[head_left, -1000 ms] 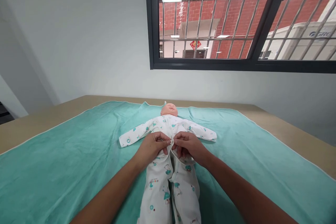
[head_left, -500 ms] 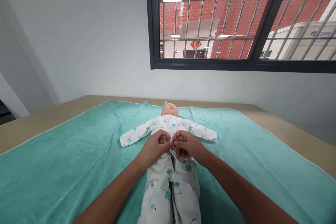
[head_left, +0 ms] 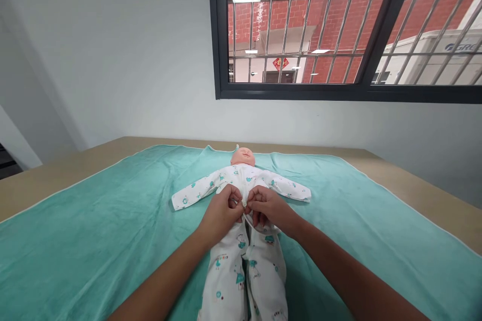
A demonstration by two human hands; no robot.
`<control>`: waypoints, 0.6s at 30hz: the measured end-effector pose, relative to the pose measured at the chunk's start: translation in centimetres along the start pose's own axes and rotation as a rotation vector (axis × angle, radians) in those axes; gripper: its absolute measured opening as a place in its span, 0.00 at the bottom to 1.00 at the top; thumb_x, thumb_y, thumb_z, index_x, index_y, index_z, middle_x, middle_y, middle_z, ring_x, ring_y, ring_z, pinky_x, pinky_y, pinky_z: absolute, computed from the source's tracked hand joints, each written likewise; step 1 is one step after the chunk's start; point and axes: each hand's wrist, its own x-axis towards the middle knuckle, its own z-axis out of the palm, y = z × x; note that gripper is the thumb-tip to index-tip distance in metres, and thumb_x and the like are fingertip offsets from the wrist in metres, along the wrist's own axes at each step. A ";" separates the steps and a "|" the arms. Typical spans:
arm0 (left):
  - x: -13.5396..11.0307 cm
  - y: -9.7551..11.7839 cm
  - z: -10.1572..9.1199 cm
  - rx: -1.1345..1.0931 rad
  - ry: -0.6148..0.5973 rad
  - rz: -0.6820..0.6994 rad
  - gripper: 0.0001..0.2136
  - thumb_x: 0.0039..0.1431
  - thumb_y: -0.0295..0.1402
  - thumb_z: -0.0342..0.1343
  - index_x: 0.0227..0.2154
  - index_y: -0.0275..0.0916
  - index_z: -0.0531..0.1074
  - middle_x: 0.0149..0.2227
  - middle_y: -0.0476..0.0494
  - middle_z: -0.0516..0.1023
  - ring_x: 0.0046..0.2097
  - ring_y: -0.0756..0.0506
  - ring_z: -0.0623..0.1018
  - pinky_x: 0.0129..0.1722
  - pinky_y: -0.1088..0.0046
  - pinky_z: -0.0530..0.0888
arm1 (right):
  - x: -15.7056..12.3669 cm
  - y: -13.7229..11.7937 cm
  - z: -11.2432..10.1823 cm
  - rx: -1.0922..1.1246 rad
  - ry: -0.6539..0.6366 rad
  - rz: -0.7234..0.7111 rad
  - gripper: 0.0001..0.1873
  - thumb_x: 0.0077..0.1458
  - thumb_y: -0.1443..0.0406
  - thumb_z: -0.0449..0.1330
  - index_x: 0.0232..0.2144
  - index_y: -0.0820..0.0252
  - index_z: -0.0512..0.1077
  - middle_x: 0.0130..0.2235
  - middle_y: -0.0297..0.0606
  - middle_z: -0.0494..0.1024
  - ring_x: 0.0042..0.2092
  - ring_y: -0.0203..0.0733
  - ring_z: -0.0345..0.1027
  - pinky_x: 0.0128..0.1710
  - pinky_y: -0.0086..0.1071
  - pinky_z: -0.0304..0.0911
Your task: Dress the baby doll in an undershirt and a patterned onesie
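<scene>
A baby doll (head_left: 243, 156) lies on its back with its head away from me and its arms spread. It wears a white romper (head_left: 241, 271) printed with small green figures, parted down the middle between the legs. My left hand (head_left: 225, 211) pinches the romper's front edge at the waist. Close beside it, my right hand (head_left: 268, 209) is closed on the facing edge, thumb and forefinger together. A small pale spot of fabric or fastener shows between the fingertips; its kind is too small to tell.
Under the doll a green blanket (head_left: 113, 230) covers most of the tan table (head_left: 399, 175). Behind the table rises a pale wall (head_left: 150, 60), with a barred, dark-framed window (head_left: 293, 35) at the upper right.
My left fingertips have shifted slightly left, opening a small gap from the right ones. The doll and my right hand stay nearly where they were.
</scene>
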 end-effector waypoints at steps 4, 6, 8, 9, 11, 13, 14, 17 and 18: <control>0.1 -0.2 -0.1 -0.163 -0.037 -0.038 0.06 0.50 0.27 0.51 0.32 0.40 0.62 0.17 0.58 0.66 0.20 0.53 0.68 0.20 0.81 0.60 | 0.0 -0.1 0.3 -0.064 0.029 -0.016 0.09 0.51 0.61 0.58 0.33 0.58 0.62 0.26 0.30 0.75 0.19 0.32 0.67 0.14 0.23 0.55; 0.2 -0.3 -0.3 -0.246 -0.070 -0.050 0.05 0.51 0.28 0.51 0.32 0.40 0.62 0.18 0.58 0.66 0.20 0.54 0.67 0.19 0.81 0.59 | -0.1 -0.2 0.4 -0.094 0.044 -0.024 0.09 0.51 0.61 0.58 0.32 0.57 0.62 0.25 0.28 0.74 0.17 0.31 0.64 0.14 0.23 0.54; 0.3 -0.5 -0.5 -0.322 -0.103 -0.052 0.05 0.51 0.29 0.52 0.32 0.40 0.62 0.20 0.57 0.67 0.20 0.54 0.67 0.20 0.81 0.59 | -0.2 -0.3 0.4 -0.118 0.046 -0.023 0.09 0.51 0.61 0.58 0.33 0.57 0.63 0.23 0.26 0.72 0.15 0.29 0.61 0.13 0.23 0.53; 0.3 -0.5 -0.5 -0.342 -0.117 -0.049 0.05 0.51 0.29 0.52 0.32 0.39 0.62 0.21 0.56 0.67 0.20 0.55 0.68 0.21 0.81 0.60 | -0.2 -0.4 0.4 -0.128 0.041 -0.021 0.08 0.51 0.62 0.58 0.33 0.57 0.63 0.22 0.25 0.71 0.15 0.29 0.60 0.13 0.23 0.52; 0.4 -0.5 -0.7 -0.334 -0.145 -0.041 0.05 0.51 0.28 0.51 0.32 0.39 0.64 0.22 0.56 0.68 0.20 0.55 0.68 0.21 0.81 0.60 | -0.2 -0.5 0.3 -0.135 0.029 -0.023 0.08 0.50 0.63 0.58 0.34 0.56 0.64 0.20 0.24 0.70 0.14 0.29 0.59 0.12 0.23 0.50; 0.4 -0.6 -0.9 -0.293 -0.142 -0.032 0.05 0.51 0.29 0.51 0.33 0.39 0.65 0.22 0.55 0.68 0.19 0.54 0.67 0.20 0.80 0.60 | -0.2 -0.5 0.2 -0.128 0.018 -0.026 0.09 0.50 0.63 0.57 0.35 0.56 0.64 0.21 0.25 0.69 0.15 0.30 0.59 0.12 0.23 0.50; 0.4 -0.7 -1.0 -0.272 -0.119 -0.029 0.05 0.52 0.30 0.50 0.33 0.39 0.65 0.21 0.55 0.68 0.19 0.54 0.66 0.19 0.80 0.59 | -0.2 -0.4 0.1 -0.125 0.017 -0.024 0.08 0.51 0.62 0.57 0.35 0.57 0.64 0.21 0.25 0.69 0.15 0.30 0.60 0.12 0.23 0.50; 0.6 -1.3 -1.9 -0.127 0.053 0.003 0.05 0.55 0.33 0.48 0.33 0.40 0.66 0.20 0.57 0.64 0.19 0.54 0.64 0.21 0.79 0.58 | -0.3 -0.4 -0.1 -0.157 0.110 -0.045 0.07 0.53 0.60 0.54 0.34 0.56 0.63 0.22 0.26 0.68 0.15 0.31 0.59 0.12 0.25 0.49; 0.8 -1.6 -2.3 -0.031 0.119 0.019 0.05 0.55 0.34 0.48 0.34 0.41 0.67 0.20 0.56 0.64 0.20 0.53 0.64 0.22 0.78 0.59 | -0.4 -0.5 -0.2 -0.202 0.185 -0.080 0.07 0.53 0.60 0.53 0.33 0.56 0.63 0.23 0.26 0.68 0.15 0.31 0.58 0.13 0.26 0.50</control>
